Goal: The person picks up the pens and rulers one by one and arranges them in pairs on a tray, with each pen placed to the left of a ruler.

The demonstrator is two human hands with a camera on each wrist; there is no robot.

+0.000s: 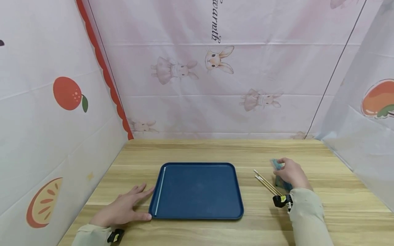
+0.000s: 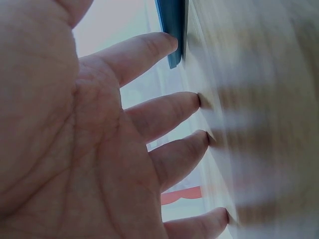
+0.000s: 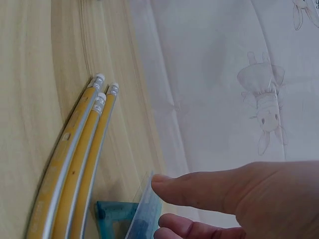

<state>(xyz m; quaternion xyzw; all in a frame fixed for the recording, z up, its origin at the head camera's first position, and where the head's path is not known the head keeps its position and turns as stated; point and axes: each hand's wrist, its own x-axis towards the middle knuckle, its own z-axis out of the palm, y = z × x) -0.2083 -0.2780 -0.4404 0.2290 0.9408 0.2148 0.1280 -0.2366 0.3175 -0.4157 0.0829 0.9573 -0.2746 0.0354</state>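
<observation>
Pinching the flat translucent-blue plastic piece (image 3: pixel 144 215), our right hand (image 1: pixel 292 173) should avoid 3 yellow wooden pencils (image 3: pixel 81 164); our left hand (image 1: pixel 123 206) grasps nothing.

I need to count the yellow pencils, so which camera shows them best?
The right wrist view: three yellow pencils appear close up, their white erasers distinct. The head view shows them small, near the right hand; the left wrist view shows none.

A pale wood-grain counter (image 1: pixel 197 234) carries a dark blue rectangular tray (image 1: pixel 200 191); to the tray's right lie three slim yellow pencils with white erasers (image 3: pixel 82 164) and, farther right of it, a translucent teal plastic frame (image 3: pixel 105 213), partly hidden.
</observation>
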